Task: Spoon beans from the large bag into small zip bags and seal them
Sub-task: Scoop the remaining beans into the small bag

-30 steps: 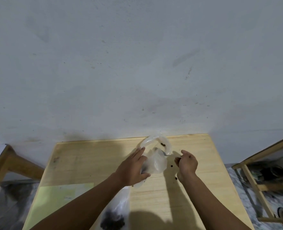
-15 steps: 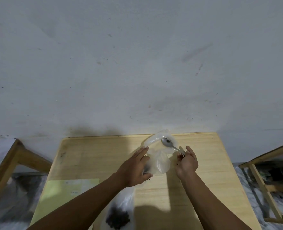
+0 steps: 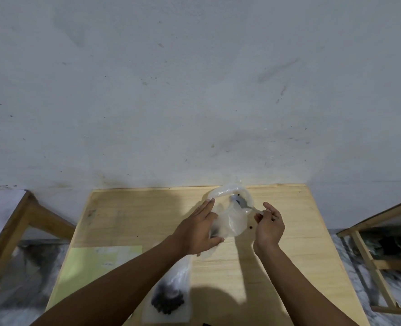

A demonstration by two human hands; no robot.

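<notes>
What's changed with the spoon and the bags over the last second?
The right hand has brought the spoon up so its bowl now sits in the open mouth of the bag; a second ago the spoon was lower, beside the bag. The left hand still steadies that bag. The flat bag of dark beans and the green sheet have stayed put.

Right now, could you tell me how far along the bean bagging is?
Done: one small bag with beans lies near the table's front edge. In hand: left hand steadies the large bag; right hand holds the spoon in its mouth. Left: more filling, sealing.
</notes>
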